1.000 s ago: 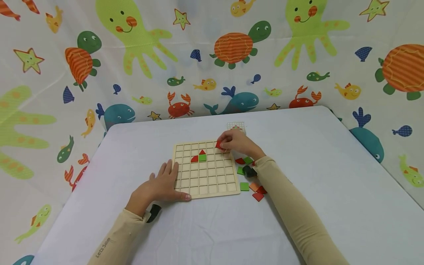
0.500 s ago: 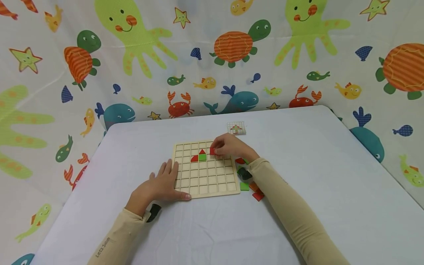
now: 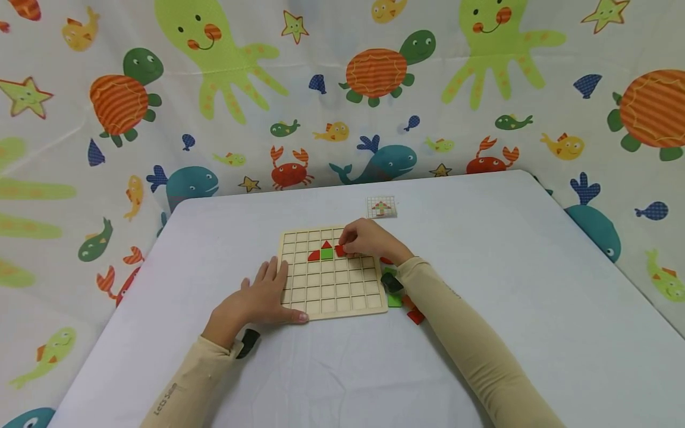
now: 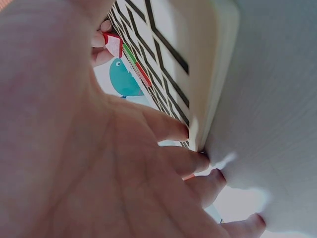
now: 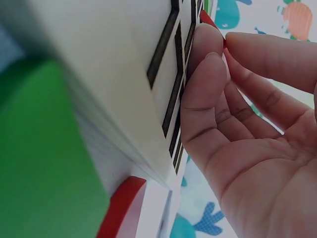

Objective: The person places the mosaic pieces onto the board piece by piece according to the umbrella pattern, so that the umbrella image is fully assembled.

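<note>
A right hand (image 3: pixel 369 239) pinches a red piece (image 3: pixel 339 251) above a gridded board (image 3: pixel 342 291), just right of a green square (image 3: pixel 326 254), fingers hiding its long axis and direction. The left hand (image 3: pixel 262 300), fingers spread, touches the board's left edge; its sleeve (image 3: pixel 182 389) bears lettering beginning "Let's."

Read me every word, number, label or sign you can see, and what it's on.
"Let's Slim" on the left sleeve; small, so spelling is uncertain.
Right sleeve: a faint mark, too small to read.
Card beyond the board: no legible text.
</note>
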A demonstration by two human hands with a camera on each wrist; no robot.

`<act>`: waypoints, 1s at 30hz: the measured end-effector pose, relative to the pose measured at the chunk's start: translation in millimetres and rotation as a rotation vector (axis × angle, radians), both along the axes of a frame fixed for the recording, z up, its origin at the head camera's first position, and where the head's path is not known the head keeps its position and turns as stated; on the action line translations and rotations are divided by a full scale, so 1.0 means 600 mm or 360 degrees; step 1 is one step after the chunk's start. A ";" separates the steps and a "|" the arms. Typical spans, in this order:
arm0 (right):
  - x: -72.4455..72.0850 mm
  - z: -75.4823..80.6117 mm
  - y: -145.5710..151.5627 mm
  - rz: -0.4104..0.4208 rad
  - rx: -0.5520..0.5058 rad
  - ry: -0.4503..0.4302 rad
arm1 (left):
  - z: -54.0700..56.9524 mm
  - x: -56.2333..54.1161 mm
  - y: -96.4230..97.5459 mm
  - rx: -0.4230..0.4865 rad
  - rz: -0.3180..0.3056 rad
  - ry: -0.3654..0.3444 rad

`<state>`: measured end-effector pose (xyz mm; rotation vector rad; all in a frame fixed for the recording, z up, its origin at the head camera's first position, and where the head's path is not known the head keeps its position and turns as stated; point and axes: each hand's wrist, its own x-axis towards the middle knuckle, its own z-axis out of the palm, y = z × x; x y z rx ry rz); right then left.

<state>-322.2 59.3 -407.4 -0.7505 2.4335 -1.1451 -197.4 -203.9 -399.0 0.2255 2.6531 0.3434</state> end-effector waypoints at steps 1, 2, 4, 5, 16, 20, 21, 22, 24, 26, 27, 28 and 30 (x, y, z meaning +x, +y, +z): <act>0.000 0.000 0.000 -0.0004 0.0001 -0.0002 | 0.000 0.000 0.000 0.0000 -0.0001 0.0002; 0.001 0.000 0.001 -0.0004 0.0007 0.0009 | 0.000 0.001 0.001 0.0001 -0.0001 0.0003; 0.001 0.000 0.001 0.0002 0.0026 0.0038 | 0.000 0.002 0.001 0.0004 -0.0001 0.0004; 0.001 0.000 0.002 0.0011 0.0040 0.0055 | 0.001 0.002 0.002 0.0005 -0.0002 0.0005; 0.005 -0.001 0.004 0.0072 0.0096 0.0102 | 0.001 0.006 0.004 0.0011 0.0000 0.0003; 0.003 -0.001 0.006 0.0113 0.0072 0.0088 | 0.002 0.008 0.006 0.0010 -0.0001 0.0002; 0.003 -0.001 0.008 0.0125 0.0056 0.0071 | 0.002 0.008 0.006 0.0009 -0.0002 0.0001; 0.002 -0.002 0.009 0.0134 0.0040 0.0052 | 0.002 0.008 0.007 0.0007 -0.0001 0.0000; 0.000 -0.001 0.013 0.0154 0.0013 0.0012 | 0.002 0.008 0.008 0.0005 -0.0002 -0.0002; 0.000 0.001 0.017 0.0172 -0.0005 -0.0029 | 0.002 0.009 0.009 0.0003 0.0000 -0.0002; 0.000 0.002 0.019 0.0180 -0.0008 -0.0046 | 0.002 0.009 0.009 0.0003 0.0003 -0.0003; 0.000 0.004 0.021 0.0187 -0.0010 -0.0062 | 0.002 0.009 0.010 0.0003 0.0004 -0.0004; 0.000 0.008 0.024 0.0191 -0.0014 -0.0095 | 0.001 0.010 0.010 0.0001 0.0008 -0.0003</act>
